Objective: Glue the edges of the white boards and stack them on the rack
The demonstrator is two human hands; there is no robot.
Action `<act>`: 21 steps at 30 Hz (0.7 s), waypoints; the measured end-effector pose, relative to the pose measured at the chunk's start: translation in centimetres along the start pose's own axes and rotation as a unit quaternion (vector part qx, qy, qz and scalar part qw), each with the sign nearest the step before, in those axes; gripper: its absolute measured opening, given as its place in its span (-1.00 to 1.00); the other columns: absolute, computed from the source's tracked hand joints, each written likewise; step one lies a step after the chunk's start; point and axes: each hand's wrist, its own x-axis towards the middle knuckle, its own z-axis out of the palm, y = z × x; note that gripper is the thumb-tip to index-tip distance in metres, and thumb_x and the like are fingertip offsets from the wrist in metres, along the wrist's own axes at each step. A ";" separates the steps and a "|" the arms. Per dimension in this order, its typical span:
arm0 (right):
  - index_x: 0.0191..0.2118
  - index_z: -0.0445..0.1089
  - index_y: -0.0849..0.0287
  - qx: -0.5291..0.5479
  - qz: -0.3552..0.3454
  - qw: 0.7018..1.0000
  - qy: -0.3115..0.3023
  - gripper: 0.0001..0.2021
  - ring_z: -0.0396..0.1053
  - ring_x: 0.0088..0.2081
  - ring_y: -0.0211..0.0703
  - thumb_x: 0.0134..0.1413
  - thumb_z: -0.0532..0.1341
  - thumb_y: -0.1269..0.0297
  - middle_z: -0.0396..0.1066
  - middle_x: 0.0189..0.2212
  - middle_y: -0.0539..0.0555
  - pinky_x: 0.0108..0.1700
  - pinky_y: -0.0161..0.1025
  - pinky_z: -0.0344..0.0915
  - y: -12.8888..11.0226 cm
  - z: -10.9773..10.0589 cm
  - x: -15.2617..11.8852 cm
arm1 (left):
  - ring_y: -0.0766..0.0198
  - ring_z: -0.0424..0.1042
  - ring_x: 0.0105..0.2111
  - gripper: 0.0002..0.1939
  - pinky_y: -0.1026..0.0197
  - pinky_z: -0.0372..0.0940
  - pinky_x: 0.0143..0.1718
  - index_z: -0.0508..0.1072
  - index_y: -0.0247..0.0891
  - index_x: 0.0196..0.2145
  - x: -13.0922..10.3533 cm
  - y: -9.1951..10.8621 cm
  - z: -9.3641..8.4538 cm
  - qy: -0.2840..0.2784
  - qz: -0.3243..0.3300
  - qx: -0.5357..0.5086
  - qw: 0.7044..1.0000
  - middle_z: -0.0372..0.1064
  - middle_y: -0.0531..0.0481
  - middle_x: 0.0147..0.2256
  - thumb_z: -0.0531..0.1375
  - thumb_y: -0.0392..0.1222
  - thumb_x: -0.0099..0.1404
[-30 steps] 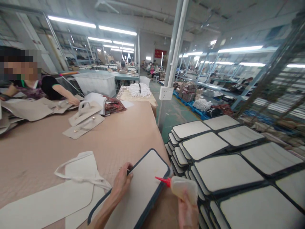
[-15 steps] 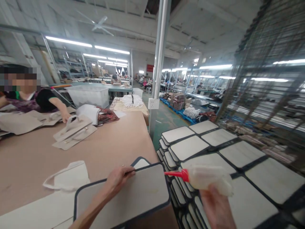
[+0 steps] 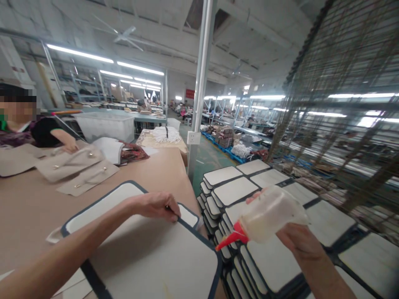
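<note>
My left hand (image 3: 163, 206) pinches the dark-bound edge of a pale panel (image 3: 156, 257) over the near side of the table. Another pale panel with the same dark edging (image 3: 102, 203) shows beneath it, and a small rounded corner sticks out beyond my fingers. My right hand (image 3: 288, 232) is wrapped round a translucent squeeze bottle (image 3: 274, 214), tilted down to the left. Its red nozzle (image 3: 233, 236) has its tip at the right edge of the held panel; whether they touch I cannot tell.
Stacks of dark-edged pale panels (image 3: 237, 191) stand at the right. Beige pieces with metal fittings (image 3: 77, 162) lie on the brown table (image 3: 152, 174), near a person's hand (image 3: 69, 143). Beyond are a metal post (image 3: 201, 83), a white bin (image 3: 106, 126) and a wire mesh.
The held panel has turned and come nearer, uncovering another panel beneath. The bottle has tipped nozzle-down. The view has shifted right, and the other person's hand has moved over the beige pieces.
</note>
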 end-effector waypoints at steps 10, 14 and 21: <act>-0.12 0.45 0.09 0.008 -0.014 1.000 0.013 -0.21 0.41 -0.14 0.31 -0.76 0.54 0.20 0.48 -0.24 0.21 -0.13 0.32 0.27 -0.1 0.7 -0.7 | 0.25 0.27 -0.45 -0.72 0.30 0.12 -0.41 0.62 -0.31 -0.41 0.1 1.1 -0.6 -0.034 0.022 -0.030 0.999 0.38 0.01 -0.52 0.17 -0.09 0.21; -0.13 0.46 0.07 0.013 -0.011 1.000 0.016 -0.19 0.42 -0.15 0.20 -0.78 0.57 0.12 0.46 -0.25 0.14 -0.07 0.18 0.29 -0.4 1.1 -1.2 | 0.25 0.26 -0.45 -0.72 0.30 0.13 -0.41 0.61 -0.33 -0.42 -0.1 1.0 -0.7 -0.037 0.013 -0.046 0.998 0.36 0.00 -0.54 0.19 -0.08 0.20; -0.15 0.49 0.04 0.017 0.011 1.000 0.021 -0.25 0.42 -0.11 0.27 -0.76 0.55 0.33 0.49 -0.22 0.19 -0.08 0.25 0.30 0.9 -1.8 -1.1 | 0.32 0.16 -0.49 -0.65 0.32 0.09 -0.45 0.53 -0.36 -0.50 -1.0 0.4 -1.0 -0.030 0.021 -0.086 0.996 0.26 0.03 -0.56 0.17 -0.02 0.24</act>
